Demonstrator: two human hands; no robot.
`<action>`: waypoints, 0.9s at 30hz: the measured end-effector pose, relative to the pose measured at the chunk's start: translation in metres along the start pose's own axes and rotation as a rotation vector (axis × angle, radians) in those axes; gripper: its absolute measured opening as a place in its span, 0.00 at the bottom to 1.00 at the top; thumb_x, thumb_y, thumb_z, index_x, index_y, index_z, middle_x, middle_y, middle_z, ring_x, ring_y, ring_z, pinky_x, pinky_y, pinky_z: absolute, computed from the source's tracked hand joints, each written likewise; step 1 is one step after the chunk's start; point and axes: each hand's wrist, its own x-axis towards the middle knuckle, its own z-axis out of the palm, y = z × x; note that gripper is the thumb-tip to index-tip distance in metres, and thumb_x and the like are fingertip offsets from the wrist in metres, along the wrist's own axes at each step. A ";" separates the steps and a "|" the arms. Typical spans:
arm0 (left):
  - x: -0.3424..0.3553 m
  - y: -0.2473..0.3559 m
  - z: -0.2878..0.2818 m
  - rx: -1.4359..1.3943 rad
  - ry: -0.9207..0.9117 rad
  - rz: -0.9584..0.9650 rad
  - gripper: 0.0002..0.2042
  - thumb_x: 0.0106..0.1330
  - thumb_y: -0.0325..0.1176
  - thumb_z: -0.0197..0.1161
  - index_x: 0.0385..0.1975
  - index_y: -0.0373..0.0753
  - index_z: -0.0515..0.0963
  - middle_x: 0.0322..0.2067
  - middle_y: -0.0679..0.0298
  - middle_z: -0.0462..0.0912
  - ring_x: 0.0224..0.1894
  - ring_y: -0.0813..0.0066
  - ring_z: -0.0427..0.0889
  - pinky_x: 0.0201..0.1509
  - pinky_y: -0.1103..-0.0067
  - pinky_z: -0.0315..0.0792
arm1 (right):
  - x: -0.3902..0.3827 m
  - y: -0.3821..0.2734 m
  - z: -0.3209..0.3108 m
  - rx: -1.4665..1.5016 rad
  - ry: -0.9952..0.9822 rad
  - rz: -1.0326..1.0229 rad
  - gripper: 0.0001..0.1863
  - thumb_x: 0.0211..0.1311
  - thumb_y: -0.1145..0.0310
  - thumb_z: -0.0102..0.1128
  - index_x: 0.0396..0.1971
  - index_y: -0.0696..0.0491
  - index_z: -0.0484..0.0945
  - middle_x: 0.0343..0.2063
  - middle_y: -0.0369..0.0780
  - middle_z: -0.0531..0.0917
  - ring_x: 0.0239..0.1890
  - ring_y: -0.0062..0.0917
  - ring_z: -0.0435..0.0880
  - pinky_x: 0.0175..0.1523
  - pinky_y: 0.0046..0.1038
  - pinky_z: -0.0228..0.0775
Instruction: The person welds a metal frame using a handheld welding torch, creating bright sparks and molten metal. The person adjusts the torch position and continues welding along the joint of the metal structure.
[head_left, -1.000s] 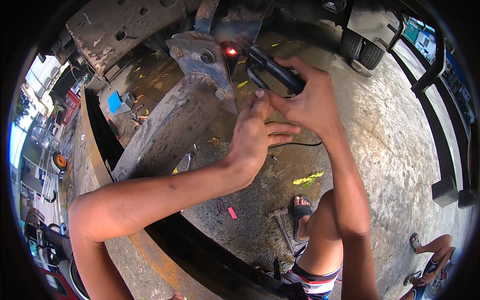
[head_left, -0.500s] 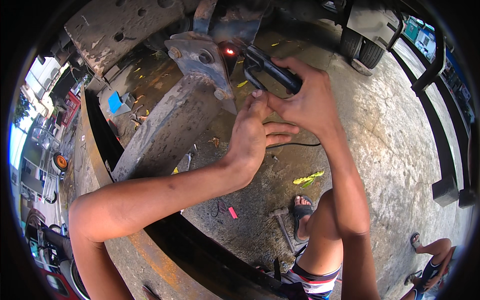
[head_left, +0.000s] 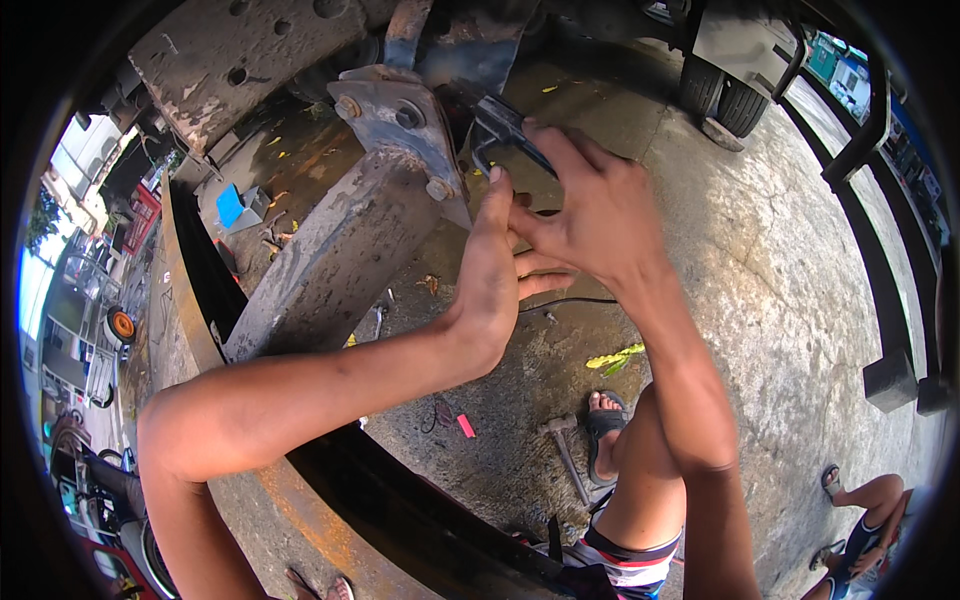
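My right hand (head_left: 605, 205) is closed around the handle of a black welding electrode holder (head_left: 510, 130). The holder's jaw end points up and left, close beside a bolted steel bracket (head_left: 385, 110). Beneath it, my left hand (head_left: 490, 265) has its thumb raised and its fingers stretched out, meeting the right hand's fingers. Whether a rod sits in the jaws I cannot tell; that spot is dark. The bracket joins a thick, worn steel beam (head_left: 330, 240) that slopes down to the left.
A rusty curved channel (head_left: 330, 530) runs below my left arm. A hammer (head_left: 567, 460), a red strip (head_left: 466, 426) and yellow-green leaves (head_left: 614, 358) lie on the concrete. Truck wheels (head_left: 725, 100) stand at upper right. Another person's leg (head_left: 870, 500) shows at lower right.
The red-orange glow beside the bracket is gone from sight. My right hand and the electrode holder have shifted slightly left and down; my left hand has shifted a little with them.
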 end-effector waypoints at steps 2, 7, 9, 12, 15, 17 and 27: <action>-0.001 -0.004 -0.006 0.053 -0.007 -0.066 0.44 0.81 0.72 0.32 0.76 0.35 0.60 0.69 0.51 0.75 0.62 0.55 0.84 0.65 0.58 0.77 | 0.000 0.000 -0.003 0.166 -0.088 0.196 0.36 0.55 0.48 0.77 0.57 0.59 0.83 0.32 0.53 0.90 0.35 0.50 0.93 0.44 0.46 0.86; -0.009 0.000 0.001 0.053 -0.050 -0.052 0.48 0.78 0.77 0.29 0.74 0.35 0.64 0.67 0.49 0.77 0.62 0.55 0.84 0.68 0.58 0.74 | -0.003 -0.008 0.001 0.147 -0.065 0.187 0.34 0.57 0.48 0.74 0.56 0.58 0.83 0.34 0.52 0.91 0.35 0.52 0.93 0.44 0.49 0.85; -0.008 -0.002 -0.001 0.070 -0.067 -0.079 0.50 0.77 0.79 0.28 0.73 0.34 0.66 0.67 0.49 0.77 0.61 0.55 0.84 0.69 0.58 0.72 | 0.000 -0.001 0.003 0.041 -0.019 0.033 0.34 0.56 0.49 0.75 0.55 0.59 0.83 0.33 0.52 0.91 0.36 0.52 0.93 0.44 0.49 0.85; -0.005 -0.003 0.000 0.027 -0.109 -0.067 0.53 0.74 0.82 0.28 0.72 0.34 0.68 0.65 0.50 0.78 0.60 0.57 0.84 0.69 0.59 0.71 | 0.011 -0.012 -0.013 0.388 -0.112 0.443 0.33 0.53 0.52 0.83 0.55 0.56 0.85 0.37 0.49 0.92 0.38 0.47 0.94 0.44 0.38 0.86; -0.005 -0.003 0.001 -0.035 -0.094 -0.080 0.55 0.71 0.84 0.28 0.72 0.34 0.69 0.64 0.51 0.79 0.59 0.59 0.84 0.67 0.61 0.70 | -0.003 -0.010 -0.001 -0.001 -0.030 0.056 0.34 0.58 0.49 0.74 0.58 0.57 0.82 0.38 0.52 0.91 0.35 0.53 0.93 0.44 0.51 0.86; -0.002 -0.004 -0.003 0.108 -0.112 -0.091 0.57 0.70 0.86 0.28 0.73 0.34 0.68 0.63 0.51 0.79 0.59 0.60 0.83 0.67 0.62 0.70 | 0.004 0.001 -0.009 0.219 -0.093 0.253 0.34 0.58 0.49 0.74 0.59 0.56 0.82 0.39 0.52 0.91 0.35 0.54 0.92 0.44 0.51 0.86; -0.016 -0.002 0.006 0.078 -0.287 -0.101 0.56 0.70 0.85 0.28 0.78 0.38 0.63 0.69 0.53 0.76 0.67 0.61 0.78 0.67 0.62 0.69 | 0.005 -0.016 -0.014 0.068 0.008 0.108 0.32 0.53 0.52 0.81 0.55 0.54 0.84 0.37 0.50 0.92 0.38 0.42 0.95 0.44 0.40 0.86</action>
